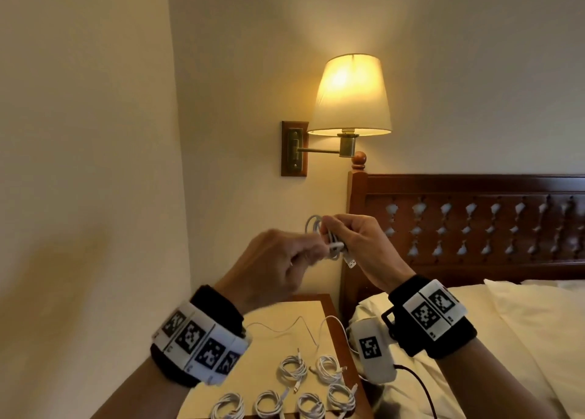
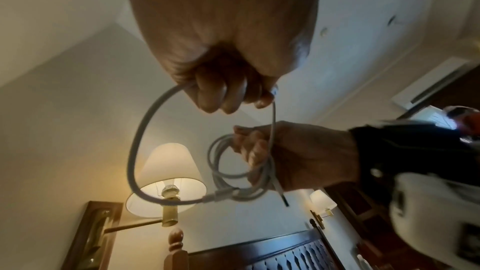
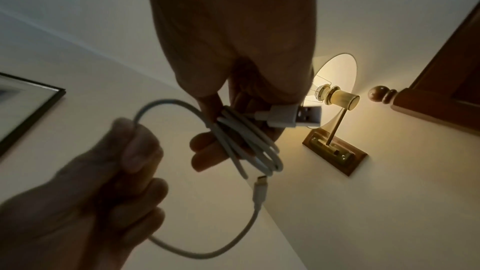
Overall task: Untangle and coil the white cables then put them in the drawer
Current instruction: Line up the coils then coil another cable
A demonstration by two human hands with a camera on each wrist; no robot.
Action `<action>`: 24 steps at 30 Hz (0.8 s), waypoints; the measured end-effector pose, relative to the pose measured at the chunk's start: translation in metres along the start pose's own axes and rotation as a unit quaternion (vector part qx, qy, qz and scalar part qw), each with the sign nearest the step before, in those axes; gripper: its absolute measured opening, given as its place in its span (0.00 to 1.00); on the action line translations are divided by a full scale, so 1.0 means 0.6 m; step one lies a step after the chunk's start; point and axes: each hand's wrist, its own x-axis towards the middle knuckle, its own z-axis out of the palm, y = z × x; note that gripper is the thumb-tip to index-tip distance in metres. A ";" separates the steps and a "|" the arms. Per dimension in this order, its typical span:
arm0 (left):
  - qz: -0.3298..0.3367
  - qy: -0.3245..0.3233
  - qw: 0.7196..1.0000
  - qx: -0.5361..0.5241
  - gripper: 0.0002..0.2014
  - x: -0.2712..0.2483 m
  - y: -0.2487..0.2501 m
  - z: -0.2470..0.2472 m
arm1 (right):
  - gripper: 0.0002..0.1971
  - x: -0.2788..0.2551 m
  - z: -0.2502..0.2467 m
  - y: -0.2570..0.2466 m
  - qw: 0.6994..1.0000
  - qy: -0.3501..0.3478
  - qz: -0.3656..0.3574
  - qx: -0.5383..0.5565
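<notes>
Both hands (image 1: 278, 260) (image 1: 361, 247) seemingly pinch one half-coiled white cable (image 3: 246, 143)

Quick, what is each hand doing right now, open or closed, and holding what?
Left hand: closed, gripping the loose tail of the white cable.
Right hand: closed, pinching the coiled loops of the same cable.

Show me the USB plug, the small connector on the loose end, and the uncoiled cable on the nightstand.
USB plug (image 3: 298, 116), right wrist view, on its white housing.
Small connector (image 3: 259, 191), right wrist view, on its white body.
Uncoiled cable (image 1: 285, 327), head view, on the sagging middle of the strand.
</notes>
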 end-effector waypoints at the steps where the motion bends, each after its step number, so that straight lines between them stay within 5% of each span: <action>1: -0.005 0.027 1.000 0.005 0.10 0.008 -0.008 -0.005 | 0.16 -0.003 0.000 0.001 1.000 -0.007 0.001 -0.011; 7: -0.064 0.118 0.989 0.063 0.10 0.020 -0.053 0.001 | 0.18 -0.003 0.003 0.002 0.994 -0.039 0.031 0.101; 12: -0.127 0.144 0.981 -0.008 0.17 0.008 -0.069 0.029 | 0.18 0.005 0.009 0.015 0.983 -0.023 0.102 0.149; 19: -0.244 0.106 0.959 -0.093 0.14 -0.039 -0.129 0.057 | 0.16 0.014 -0.005 0.008 0.944 -0.019 0.123 0.306; 24: -0.353 0.053 0.910 -0.210 0.15 -0.103 -0.151 0.087 | 0.17 0.026 -0.018 -0.007 0.934 0.015 0.125 0.335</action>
